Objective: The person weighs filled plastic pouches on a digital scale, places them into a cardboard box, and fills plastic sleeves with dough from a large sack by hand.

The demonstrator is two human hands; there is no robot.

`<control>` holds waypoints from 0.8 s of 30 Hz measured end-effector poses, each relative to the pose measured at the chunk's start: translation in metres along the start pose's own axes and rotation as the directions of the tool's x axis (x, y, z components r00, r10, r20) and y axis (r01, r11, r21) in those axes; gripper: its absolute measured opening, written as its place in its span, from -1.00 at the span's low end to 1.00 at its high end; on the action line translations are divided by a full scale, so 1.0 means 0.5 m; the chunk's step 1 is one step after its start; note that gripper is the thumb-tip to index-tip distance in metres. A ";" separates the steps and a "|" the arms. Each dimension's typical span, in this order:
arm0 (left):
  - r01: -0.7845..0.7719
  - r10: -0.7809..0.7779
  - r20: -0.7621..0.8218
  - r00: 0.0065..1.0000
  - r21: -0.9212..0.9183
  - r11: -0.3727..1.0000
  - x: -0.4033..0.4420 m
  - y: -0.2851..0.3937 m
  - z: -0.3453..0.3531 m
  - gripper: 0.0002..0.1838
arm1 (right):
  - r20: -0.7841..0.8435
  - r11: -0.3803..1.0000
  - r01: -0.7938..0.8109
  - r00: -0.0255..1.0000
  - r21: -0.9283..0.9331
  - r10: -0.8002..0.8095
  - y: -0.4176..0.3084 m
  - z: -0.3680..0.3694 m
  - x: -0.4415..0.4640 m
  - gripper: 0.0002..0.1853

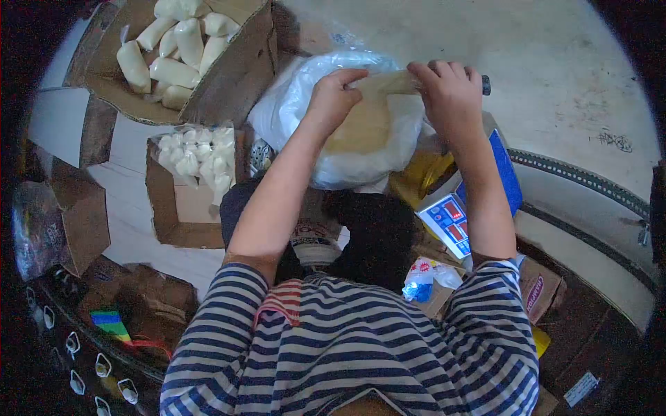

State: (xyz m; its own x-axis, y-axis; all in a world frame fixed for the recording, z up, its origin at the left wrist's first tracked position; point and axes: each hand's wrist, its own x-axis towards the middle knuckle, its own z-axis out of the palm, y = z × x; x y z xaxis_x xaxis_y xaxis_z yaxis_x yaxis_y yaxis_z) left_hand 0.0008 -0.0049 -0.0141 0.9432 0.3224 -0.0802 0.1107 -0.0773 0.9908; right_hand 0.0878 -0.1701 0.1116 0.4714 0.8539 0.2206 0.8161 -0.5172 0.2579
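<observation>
A large translucent plastic bag stands open in front of me, with tan, grainy-looking contents inside. Above its left part is my left hand, its thumb and index finger pinched at the edge of a clear, thin plastic piece. My right hand is wrapped round a cylindrical object with a dark end, over the bag's right side. The clear plastic stretches between both hands. What the cylinder is, I cannot make out.
Filled white bags lie in a cardboard box at the upper left. Below it, a smaller box holds little white bags. A scale with a lit display stands by my right forearm. A wall rises at the right.
</observation>
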 end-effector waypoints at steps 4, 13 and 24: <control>0.053 -0.053 -0.005 0.999 -0.011 0.999 -0.005 0.015 -0.001 -0.54 | -0.028 0.999 0.023 0.999 -0.039 -0.024 -0.002 -0.004 0.004 -0.66; -0.048 0.048 -0.016 0.999 -0.048 0.998 0.001 -0.007 0.000 -0.51 | 0.070 0.998 -0.068 0.995 0.020 0.066 0.002 -0.018 -0.008 -0.63; 0.106 -0.105 0.075 0.992 -0.004 0.994 0.001 -0.064 0.003 -0.58 | 0.342 0.912 -0.389 0.881 0.132 0.327 -0.088 0.167 -0.167 -0.47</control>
State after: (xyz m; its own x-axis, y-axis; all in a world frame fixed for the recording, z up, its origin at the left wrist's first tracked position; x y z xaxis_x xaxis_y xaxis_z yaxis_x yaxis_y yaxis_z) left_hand -0.0019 -0.0035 -0.0461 0.9470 0.2573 -0.1921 0.2089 -0.0393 0.9771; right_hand 0.0405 -0.2136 0.0031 0.7963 0.6034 -0.0428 0.6046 -0.7961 0.0252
